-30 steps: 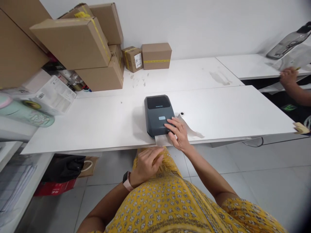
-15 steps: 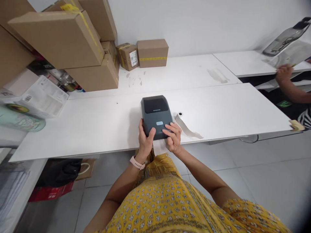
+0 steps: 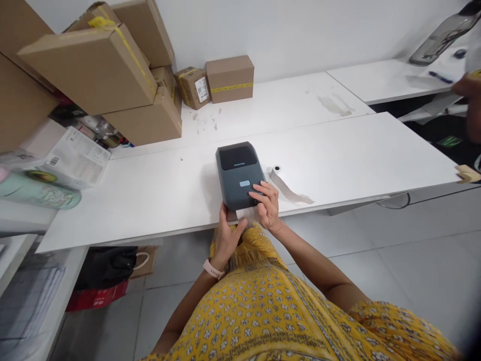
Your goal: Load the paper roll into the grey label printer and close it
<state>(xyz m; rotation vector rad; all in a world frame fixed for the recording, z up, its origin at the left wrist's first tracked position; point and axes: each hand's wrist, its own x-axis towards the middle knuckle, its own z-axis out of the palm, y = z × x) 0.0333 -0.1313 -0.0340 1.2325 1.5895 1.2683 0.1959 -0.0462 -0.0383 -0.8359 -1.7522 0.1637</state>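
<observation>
A dark grey printer-like device [image 3: 240, 173] with a black window and a pale button lies near the front edge of the white table. White paper [image 3: 246, 214] sticks out of its near end. My left hand [image 3: 229, 234] is at the device's near left corner beside the paper, thumb and fingers apart. On the near right corner rests my right hand [image 3: 268, 205], its fingers over the top and the thumb side by the paper. A small paper roll [image 3: 277, 169] with a loose curled strip lies to the right of the device.
Cardboard boxes [image 3: 90, 67] are stacked at the back left, with two smaller ones [image 3: 230, 80] by the wall. A green bottle [image 3: 48, 190] stands far left. At the right edge are another person's hand [image 3: 468, 90] and a clear bottle [image 3: 439, 40].
My left hand has slid off the device's side and down toward the paper. My right hand keeps its place on the device. The other person's hand has moved right, and the view has shifted slightly.
</observation>
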